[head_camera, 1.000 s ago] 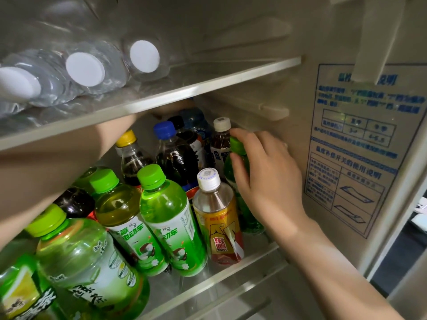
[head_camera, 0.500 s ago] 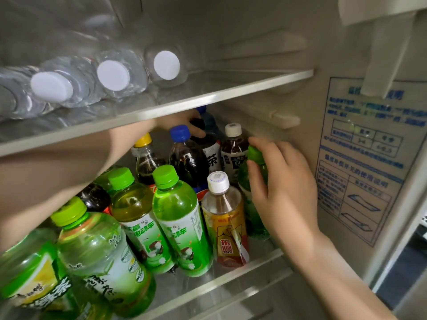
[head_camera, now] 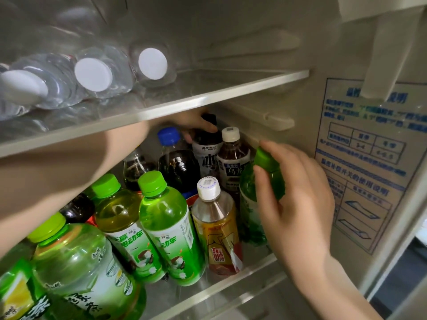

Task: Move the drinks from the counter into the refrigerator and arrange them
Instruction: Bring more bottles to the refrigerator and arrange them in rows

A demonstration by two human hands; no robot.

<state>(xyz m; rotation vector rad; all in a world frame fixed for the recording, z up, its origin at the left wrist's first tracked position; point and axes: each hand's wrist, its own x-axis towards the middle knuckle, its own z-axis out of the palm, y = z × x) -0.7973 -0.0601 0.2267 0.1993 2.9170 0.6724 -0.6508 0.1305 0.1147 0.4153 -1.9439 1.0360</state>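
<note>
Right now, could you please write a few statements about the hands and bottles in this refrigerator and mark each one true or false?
1. The right hand grips the green bottle near its cap. True.
2. The water bottles on the upper shelf stand upright. False: they lie on their sides, with their white caps facing out.
3. The left hand holds the black-capped bottle at the back of the lower shelf. True.
4. The yellow-labelled bottle has a blue cap. False: its cap is white. The blue cap is on the dark bottle behind it.
</note>
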